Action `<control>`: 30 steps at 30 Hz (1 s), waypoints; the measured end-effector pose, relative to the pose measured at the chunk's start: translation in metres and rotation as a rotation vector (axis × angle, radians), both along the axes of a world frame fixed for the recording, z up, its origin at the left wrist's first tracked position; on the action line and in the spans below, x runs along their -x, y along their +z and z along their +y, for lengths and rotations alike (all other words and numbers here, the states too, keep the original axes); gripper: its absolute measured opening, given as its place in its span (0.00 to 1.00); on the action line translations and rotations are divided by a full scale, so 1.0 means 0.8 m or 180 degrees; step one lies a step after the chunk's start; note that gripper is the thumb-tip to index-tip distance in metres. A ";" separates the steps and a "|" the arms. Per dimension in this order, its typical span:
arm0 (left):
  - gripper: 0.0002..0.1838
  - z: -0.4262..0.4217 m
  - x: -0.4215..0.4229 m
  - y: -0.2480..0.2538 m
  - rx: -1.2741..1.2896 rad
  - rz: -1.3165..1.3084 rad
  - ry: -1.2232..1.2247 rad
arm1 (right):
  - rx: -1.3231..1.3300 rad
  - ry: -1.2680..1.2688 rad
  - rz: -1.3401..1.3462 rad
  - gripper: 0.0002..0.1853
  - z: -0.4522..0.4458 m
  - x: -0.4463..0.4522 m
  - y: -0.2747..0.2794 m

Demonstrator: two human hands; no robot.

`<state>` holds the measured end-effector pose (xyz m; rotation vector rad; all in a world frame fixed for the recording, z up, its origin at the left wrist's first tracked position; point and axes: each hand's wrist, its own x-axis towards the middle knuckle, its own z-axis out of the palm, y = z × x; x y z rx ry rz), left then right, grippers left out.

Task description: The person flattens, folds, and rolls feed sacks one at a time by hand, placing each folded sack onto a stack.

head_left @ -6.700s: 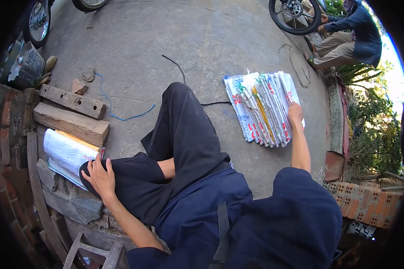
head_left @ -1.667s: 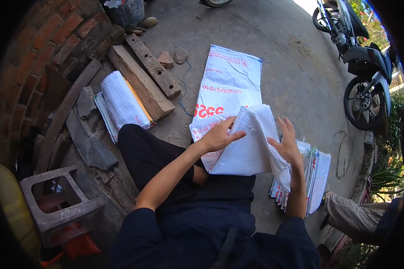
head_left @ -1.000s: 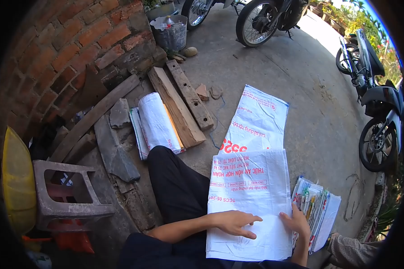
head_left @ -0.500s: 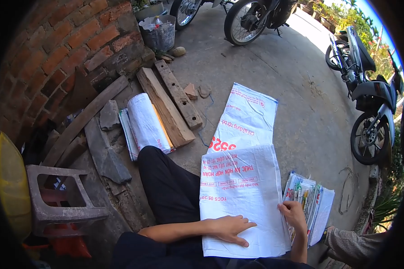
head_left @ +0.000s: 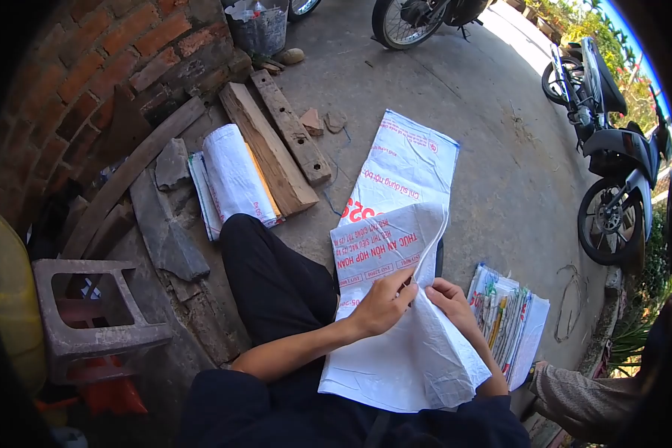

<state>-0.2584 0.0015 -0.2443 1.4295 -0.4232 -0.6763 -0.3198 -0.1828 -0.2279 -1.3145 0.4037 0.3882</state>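
A white woven feed sack (head_left: pixel 373 366) with red print lies across my lap, its far part (head_left: pixel 407 160) stretching forward over the floor. My left hand (head_left: pixel 384 302) is closed on the sack's right edge, the fingers pinching it near the middle. Just to its right, my right hand (head_left: pixel 455 302) grips the same edge, thumb on top. Between and below the hands the sack is lifted and creased, with a loose flap hanging over my right wrist. Some fingertips are hidden by the cloth.
A stack of folded sacks (head_left: pixel 508 321) stands at my right, near another person's sleeve (head_left: pixel 582 399). Rolled sacks (head_left: pixel 235 175) lie left, beside wooden beams (head_left: pixel 269 149). A plastic stool (head_left: pixel 97 313) stands far left. Motorbikes (head_left: pixel 612 149) are parked beyond.
My left hand has risen from lying flat on the sack to pinching its edge. My right hand has moved up and left, and the sack's right side is lifted and folding.
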 end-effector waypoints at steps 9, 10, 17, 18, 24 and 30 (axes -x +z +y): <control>0.24 -0.023 -0.009 -0.020 -0.0770 -0.0046 0.0138 | 0.0208 -0.0038 0.0004 0.12 0.001 0.023 -0.012; 0.22 -0.024 -0.014 -0.023 -0.0481 0.0007 -0.0005 | 0.0231 -0.0082 0.0023 0.11 0.007 0.022 -0.009; 0.13 0.006 -0.094 -0.027 -0.0438 -0.0315 0.0480 | -0.0408 -0.1018 0.0199 0.11 -0.037 0.024 -0.028; 0.13 0.010 -0.105 -0.021 -0.0550 -0.0256 0.0527 | -0.0257 -0.0899 0.0132 0.11 -0.037 0.029 -0.028; 0.31 -0.027 -0.052 -0.014 -0.1544 -0.1033 -0.0259 | -0.0178 -0.0321 0.0033 0.13 0.012 0.022 -0.034; 0.14 -0.004 -0.082 -0.013 -0.0373 -0.0104 -0.0543 | -0.0753 -0.0535 0.0218 0.14 0.002 0.017 -0.041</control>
